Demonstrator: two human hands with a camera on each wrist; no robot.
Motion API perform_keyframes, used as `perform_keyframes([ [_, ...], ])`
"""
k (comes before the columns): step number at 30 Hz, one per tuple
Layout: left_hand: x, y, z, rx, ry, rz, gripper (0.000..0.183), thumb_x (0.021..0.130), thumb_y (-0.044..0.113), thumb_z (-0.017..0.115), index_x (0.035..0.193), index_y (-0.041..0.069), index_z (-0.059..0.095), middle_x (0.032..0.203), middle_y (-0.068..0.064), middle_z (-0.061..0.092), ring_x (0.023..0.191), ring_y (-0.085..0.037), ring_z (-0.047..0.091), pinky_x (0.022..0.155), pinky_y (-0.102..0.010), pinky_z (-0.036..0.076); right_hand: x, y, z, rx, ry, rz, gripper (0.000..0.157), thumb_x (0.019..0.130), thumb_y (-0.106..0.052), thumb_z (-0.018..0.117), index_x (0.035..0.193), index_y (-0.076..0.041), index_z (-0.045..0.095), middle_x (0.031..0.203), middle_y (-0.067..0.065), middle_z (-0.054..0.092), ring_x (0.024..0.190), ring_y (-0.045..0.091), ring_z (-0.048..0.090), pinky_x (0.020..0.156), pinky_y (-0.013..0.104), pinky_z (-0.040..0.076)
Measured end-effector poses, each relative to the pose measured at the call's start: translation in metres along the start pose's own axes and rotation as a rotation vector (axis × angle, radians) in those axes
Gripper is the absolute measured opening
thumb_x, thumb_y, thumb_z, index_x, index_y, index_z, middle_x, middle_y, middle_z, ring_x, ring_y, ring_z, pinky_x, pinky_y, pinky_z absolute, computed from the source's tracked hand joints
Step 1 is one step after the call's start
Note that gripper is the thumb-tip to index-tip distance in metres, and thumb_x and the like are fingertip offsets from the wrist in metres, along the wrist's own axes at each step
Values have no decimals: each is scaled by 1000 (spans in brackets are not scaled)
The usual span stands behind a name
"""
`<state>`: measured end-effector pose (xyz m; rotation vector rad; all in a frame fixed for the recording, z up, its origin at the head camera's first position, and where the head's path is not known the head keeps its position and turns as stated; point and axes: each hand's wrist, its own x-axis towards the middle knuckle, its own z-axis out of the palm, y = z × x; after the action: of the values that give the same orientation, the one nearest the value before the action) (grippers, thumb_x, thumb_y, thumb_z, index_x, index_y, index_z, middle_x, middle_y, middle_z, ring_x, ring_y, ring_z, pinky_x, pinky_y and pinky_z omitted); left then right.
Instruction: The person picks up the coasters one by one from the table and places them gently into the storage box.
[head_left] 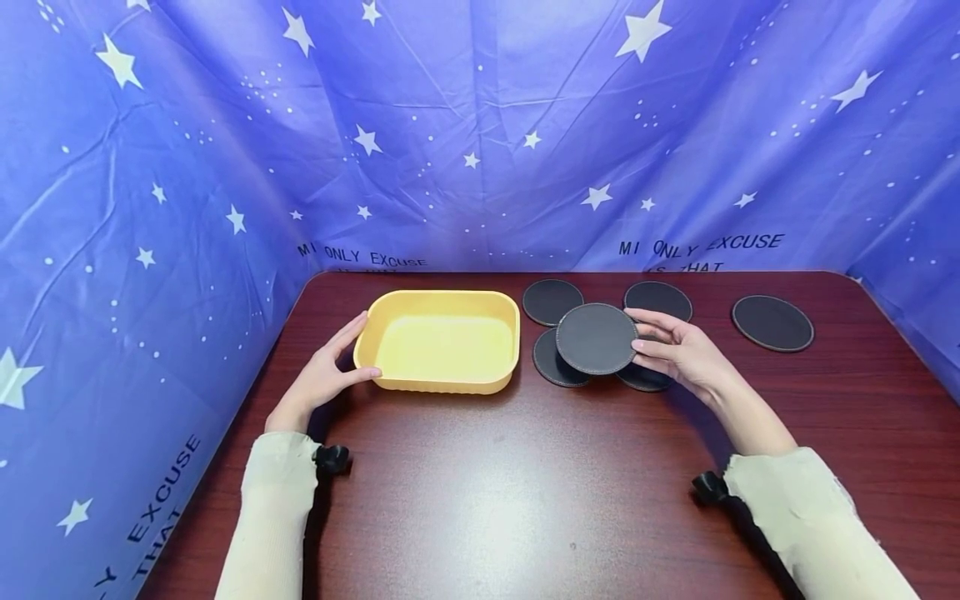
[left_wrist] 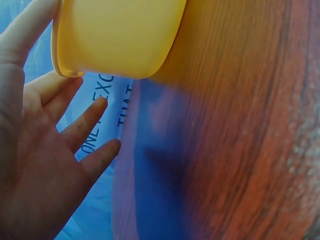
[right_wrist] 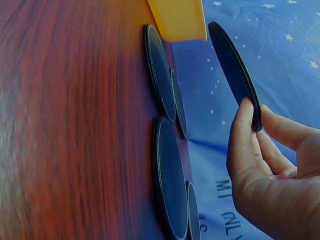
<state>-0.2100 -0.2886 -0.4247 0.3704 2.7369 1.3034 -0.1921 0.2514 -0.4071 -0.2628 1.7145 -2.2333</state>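
Black disc (head_left: pixel 597 338): round, flat, edged with pale stitching, held above the tabletop (head_left: pixel 480 475), just right of the yellow basin (head_left: pixel 442 346)
Right hand (head_left: pixel 686 358): disc's right edge pinched between thumb and fingers
Left hand (head_left: pixel 322 375): fingers spread, basin's left end touched
Count: one disc held up, five resting discs (head_left: pixel 772 323), one basin
Surroundings: starry blue curtain (head_left: pixel 480 108) hung on the far side; near discs partly covered from above

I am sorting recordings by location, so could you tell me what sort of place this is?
Probably a small curtained-off work booth: star-printed blue cloth hangs on three sides of a reddish-brown table, with black discs lying on it.
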Motion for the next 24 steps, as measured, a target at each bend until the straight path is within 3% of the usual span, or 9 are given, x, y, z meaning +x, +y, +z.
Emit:
perform_keyframes([
  [10,0,-3,0,-19,2,4,96,82,28,83,159,23,26,167,2,23,155,-25,19,125,-55,18,13,7,22,-50,-23,24,47,96,5,58,140,-11,51,113,-7,70,96,5,70,84,22,59],
  [19,-1,-4,0,-38,6,0,96,82,26,83,159,22,26,167,1,22,154,-29,22,124,-56,19,25,5,43,-96,-20,72,59,96,4,59,150,0,37,107,-7,67,90,3,68,83,21,59],
  [24,0,-3,1,-40,5,-4,96,82,28,83,159,24,26,167,4,23,154,-24,21,125,-54,19,32,3,53,-114,-23,88,59,96,3,60,151,-3,38,108,-8,66,91,2,68,84,21,59],
])
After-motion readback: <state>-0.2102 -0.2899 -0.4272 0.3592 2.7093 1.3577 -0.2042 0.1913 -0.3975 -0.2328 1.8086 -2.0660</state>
